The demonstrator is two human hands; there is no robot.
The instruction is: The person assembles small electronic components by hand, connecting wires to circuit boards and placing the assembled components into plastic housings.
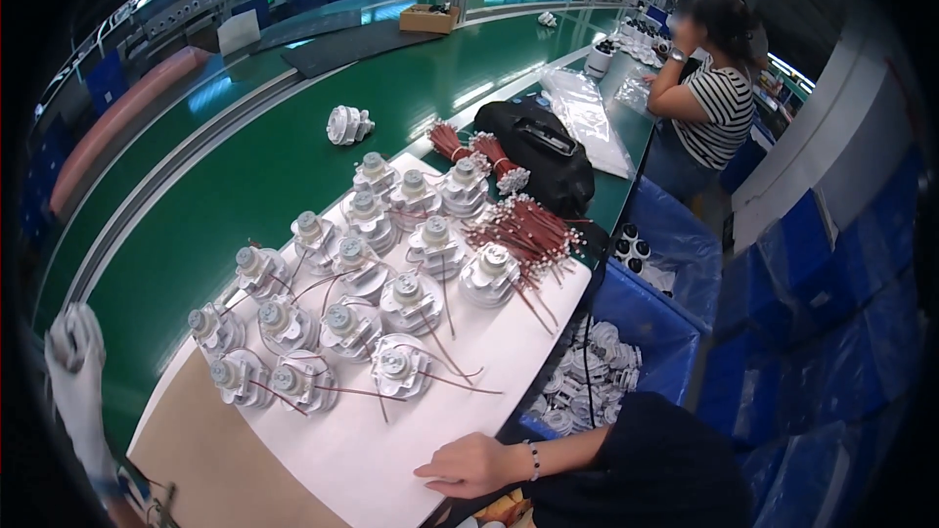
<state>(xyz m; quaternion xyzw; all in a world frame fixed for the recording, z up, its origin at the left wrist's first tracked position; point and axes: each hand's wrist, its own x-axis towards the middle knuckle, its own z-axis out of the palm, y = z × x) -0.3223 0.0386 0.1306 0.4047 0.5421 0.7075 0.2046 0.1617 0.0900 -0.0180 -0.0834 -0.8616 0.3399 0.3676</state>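
My left hand [74,347], in a white glove, is at the far left over the green conveyor belt. Its fingers are curled closed; what they hold, if anything, I cannot make out. Bare and with a bead bracelet at the wrist, my right hand [474,464] lies on the near edge of a white board [367,455], fingers stretched out and nothing in them. Beyond it, several white plastic assemblies [396,364] with round grey motors stand in rows on the board, thin red-brown wires trailing from many. A heap of red-brown wires [523,240] covers the board's far right corner.
A single white assembly [348,125] sits on the green belt [264,156]. Past the wires lies a black bag [538,156], with clear plastic bags [587,117] behind. Blue bins [665,318] of white parts stand at right. A person in stripes [719,103] works farther along.
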